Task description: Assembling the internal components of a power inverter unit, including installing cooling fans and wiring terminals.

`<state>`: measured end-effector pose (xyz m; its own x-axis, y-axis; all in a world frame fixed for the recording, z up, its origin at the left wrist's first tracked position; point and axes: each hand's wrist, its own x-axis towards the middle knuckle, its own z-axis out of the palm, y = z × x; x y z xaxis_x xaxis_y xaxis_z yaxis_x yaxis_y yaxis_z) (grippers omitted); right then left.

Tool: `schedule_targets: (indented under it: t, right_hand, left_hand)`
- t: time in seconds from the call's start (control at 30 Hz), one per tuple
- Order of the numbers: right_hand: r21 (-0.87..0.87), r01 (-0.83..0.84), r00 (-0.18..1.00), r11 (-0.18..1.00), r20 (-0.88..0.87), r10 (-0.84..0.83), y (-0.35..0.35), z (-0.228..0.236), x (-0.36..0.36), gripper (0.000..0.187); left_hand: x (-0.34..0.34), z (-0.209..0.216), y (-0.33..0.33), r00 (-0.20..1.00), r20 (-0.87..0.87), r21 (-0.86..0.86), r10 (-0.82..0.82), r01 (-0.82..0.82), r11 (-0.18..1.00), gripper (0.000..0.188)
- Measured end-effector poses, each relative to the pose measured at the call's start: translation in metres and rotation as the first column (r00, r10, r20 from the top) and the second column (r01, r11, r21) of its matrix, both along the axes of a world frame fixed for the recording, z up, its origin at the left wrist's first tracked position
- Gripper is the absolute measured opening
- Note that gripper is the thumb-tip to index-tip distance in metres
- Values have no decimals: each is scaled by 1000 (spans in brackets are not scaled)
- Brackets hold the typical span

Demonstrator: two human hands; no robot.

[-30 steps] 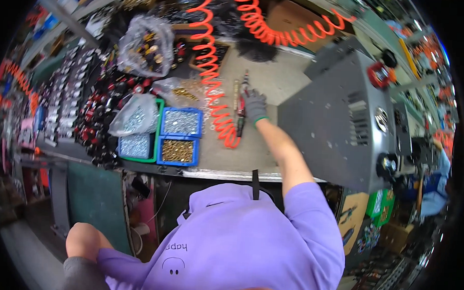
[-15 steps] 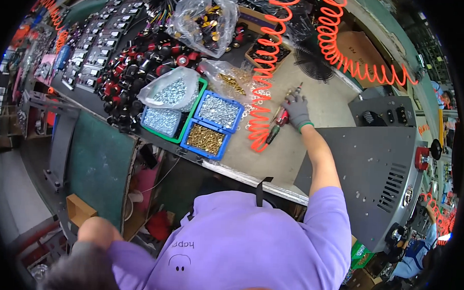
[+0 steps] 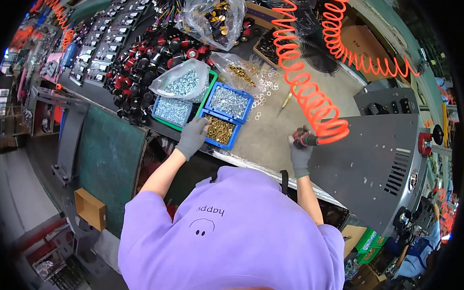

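Observation:
My right hand (image 3: pixel 300 150), in a grey glove, grips a red and black pneumatic screwdriver (image 3: pixel 305 138) fed by an orange coiled air hose (image 3: pixel 300 81). It hovers at the left edge of a grey metal case (image 3: pixel 374 165). My left hand (image 3: pixel 193 135), also gloved, reaches into a blue tray of brass screws (image 3: pixel 219 130). Whether it holds a screw is hidden. Beside that tray stand two blue trays of silver screws (image 3: pixel 228 101).
A clear bag of silver screws (image 3: pixel 183 82) rests on the green tray. Red and black knobs (image 3: pixel 158 55), a bag of brass parts (image 3: pixel 213 16), loose washers (image 3: pixel 262 90) and a black fan (image 3: pixel 319 56) crowd the bench. A cardboard box (image 3: pixel 89 207) sits on the floor.
My left hand came up from my side to the brass screw tray. My right hand drew the screwdriver back toward me, next to the grey case. My head view shifted.

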<state>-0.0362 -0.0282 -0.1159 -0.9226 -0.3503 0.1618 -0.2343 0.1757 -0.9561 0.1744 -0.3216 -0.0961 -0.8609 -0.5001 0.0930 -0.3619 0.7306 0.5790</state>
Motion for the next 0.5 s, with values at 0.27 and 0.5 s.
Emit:
schedule_targets:
  t: [0.27, 0.5]
  right_hand:
    - [-55, 47, 986, 997, 163, -38, 13, -24, 10, 61]
    - [-160, 123, 986, 979, 136, -101, 28, -83, 6, 57]
  left_hand:
    - [-21, 14, -21, 998, -44, -15, 50, -51, 999, 11]
    - [9, 21, -70, 956, -260, -202, 133, -189, 961, 11]
